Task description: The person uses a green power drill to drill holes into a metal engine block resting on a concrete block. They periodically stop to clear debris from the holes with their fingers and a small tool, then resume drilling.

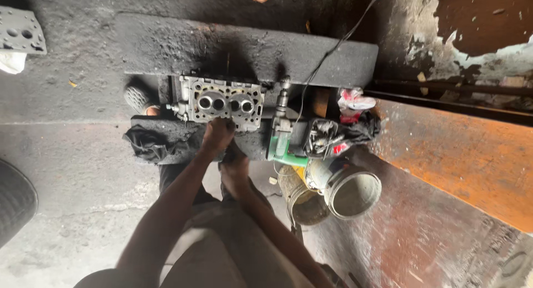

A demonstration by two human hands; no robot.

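Cylinder head (222, 103) lies long axis left-right, ports up; left hand (217, 135) fingers touch its near edge, grip unclear.

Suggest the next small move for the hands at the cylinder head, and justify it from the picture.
Probably steady the cylinder head with the left hand before working further. That hand already rests on its near edge, the head sits on a narrow dark slab, and the right hand waits just behind, seemingly empty. The green power tool lies unused alongside.
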